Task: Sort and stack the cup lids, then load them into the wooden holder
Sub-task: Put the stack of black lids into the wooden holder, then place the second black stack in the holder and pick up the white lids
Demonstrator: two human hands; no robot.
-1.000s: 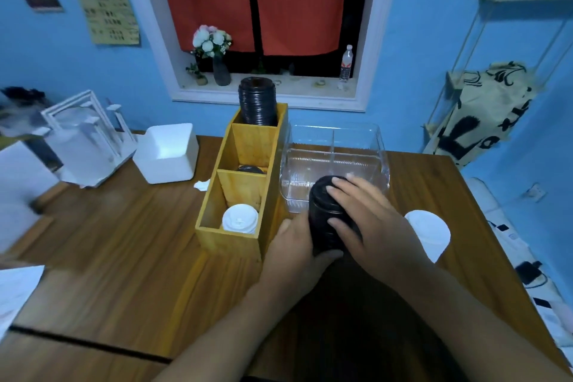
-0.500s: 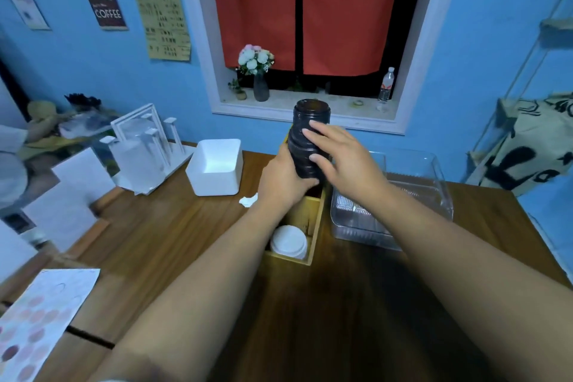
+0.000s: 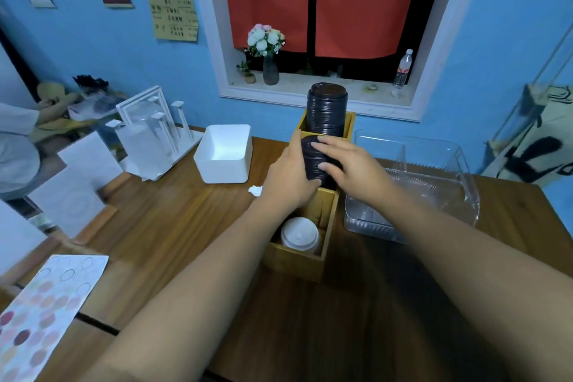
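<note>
Head view. Gripping a short stack of black lids from both sides. Left hand wrapped round its left flank, thumb up along the edge. Right hand on the right flank, fingers curled over the top and front. Both clasped firmly on that stack, nothing else in either.

Held upright over the middle compartment of the wooden holder, lower end at about rim level. Bottom hidden behind the hands, so cannot tell whether seated inside.

Just behind, in the far compartment, a taller stack of black lids rising well above the rim. In the near compartment, a low stack of white lids.

Holder standing lengthwise on the wooden table, between a white box on the left and a clear plastic tub just beside it on the right. Near the left table edge, a sheet printed with coloured dots.
</note>
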